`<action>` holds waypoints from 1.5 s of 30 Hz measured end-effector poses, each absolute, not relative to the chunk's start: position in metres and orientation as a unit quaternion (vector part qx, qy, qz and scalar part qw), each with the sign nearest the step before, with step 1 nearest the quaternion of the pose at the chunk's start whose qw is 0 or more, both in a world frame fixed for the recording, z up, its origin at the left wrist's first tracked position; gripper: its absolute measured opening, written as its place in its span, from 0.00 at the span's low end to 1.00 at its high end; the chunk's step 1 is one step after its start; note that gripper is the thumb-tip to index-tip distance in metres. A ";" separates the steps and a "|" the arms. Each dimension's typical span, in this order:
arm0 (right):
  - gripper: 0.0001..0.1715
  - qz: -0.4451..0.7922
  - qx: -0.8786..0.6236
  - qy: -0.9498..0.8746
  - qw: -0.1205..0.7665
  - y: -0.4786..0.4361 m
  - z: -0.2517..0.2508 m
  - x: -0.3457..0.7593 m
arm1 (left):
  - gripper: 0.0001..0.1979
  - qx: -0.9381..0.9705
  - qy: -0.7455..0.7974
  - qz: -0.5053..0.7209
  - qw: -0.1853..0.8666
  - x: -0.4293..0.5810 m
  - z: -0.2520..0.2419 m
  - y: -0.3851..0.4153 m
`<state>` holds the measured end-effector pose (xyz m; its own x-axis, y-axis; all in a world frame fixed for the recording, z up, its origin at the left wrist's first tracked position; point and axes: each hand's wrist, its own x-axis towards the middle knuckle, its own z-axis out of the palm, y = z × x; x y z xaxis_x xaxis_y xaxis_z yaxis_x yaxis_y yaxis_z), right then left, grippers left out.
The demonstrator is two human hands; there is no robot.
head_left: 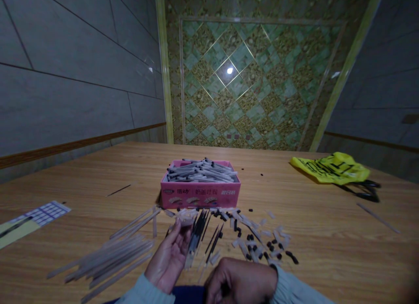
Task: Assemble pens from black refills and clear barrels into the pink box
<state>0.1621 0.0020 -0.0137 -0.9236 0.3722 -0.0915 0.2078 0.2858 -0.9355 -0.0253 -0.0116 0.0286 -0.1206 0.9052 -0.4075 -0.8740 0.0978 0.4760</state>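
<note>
"What is nearest?"

"The person's right hand point(240, 278), at the bottom edge, back upward, fingers curled under. Whether it pinches anything, I cannot tell; the fingertips are hidden."

"And the other one?"

"The left hand point(172, 254) is slightly farther off, palm turned up. Its thumb and fingertips pinch a small clear plastic piece point(187, 222)."

"Which way does that piece point?"

"Its long axis seems to run crosswise, left to right. It is too blurred to tell one end from the other."

"What lies around that hand?"

"On its left, clear pen barrels point(114, 254) in a loose heap, slanting from near left to far right. Just to its right, dark pen refills point(197, 232) in a narrow bundle, long axes running near to far. Farther right, clear tube pieces point(242, 247) and black plugs point(289, 254), scattered at all angles."

"And beyond?"

"A pink box point(200, 202), lengthwise across the wooden table point(268, 190), heaped with pens point(199, 171) lying mostly crosswise. To the right, a yellow bag point(334, 169); behind everything, a wall of green and gold diamond tiles point(242, 81)."
</note>
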 end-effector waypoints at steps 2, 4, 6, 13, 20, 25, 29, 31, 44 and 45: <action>0.15 0.571 -0.181 -0.797 0.074 0.002 -0.015 0.162 | 0.08 0.020 0.334 0.670 0.663 -0.025 0.030 -0.012; 0.14 0.574 -0.186 -0.794 0.069 0.002 -0.015 0.162 | 0.08 0.016 0.332 0.669 0.665 -0.025 0.030 -0.012; 0.14 0.576 -0.191 -0.792 0.063 0.002 -0.015 0.162 | 0.08 0.012 0.326 0.663 0.674 -0.026 0.031 -0.013; 0.15 0.587 -0.202 -0.782 0.051 0.002 -0.012 0.162 | 0.07 0.022 0.323 0.627 0.709 -0.027 0.032 -0.013; 0.15 0.595 -0.201 -0.776 0.054 0.002 -0.011 0.162 | 0.10 0.010 0.270 0.605 0.749 -0.030 0.029 -0.011; 0.16 0.603 -0.195 -0.771 0.062 0.002 -0.012 0.162 | 0.12 0.021 0.252 0.590 0.767 -0.033 0.025 -0.011; 0.19 0.623 -0.201 -0.754 0.062 0.002 -0.015 0.162 | 0.16 0.030 0.243 0.575 0.780 -0.034 0.022 -0.011; 0.19 0.626 -0.201 -0.751 0.061 0.003 -0.016 0.162 | 0.17 0.034 0.239 0.566 0.788 -0.035 0.020 -0.011; 0.18 0.613 -0.196 -0.763 0.056 0.002 -0.015 0.162 | 0.20 0.048 0.264 0.548 0.792 -0.033 0.019 -0.009; 0.19 0.615 -0.201 -0.760 0.055 0.002 -0.016 0.162 | 0.20 0.049 0.267 0.549 0.791 -0.033 0.019 -0.009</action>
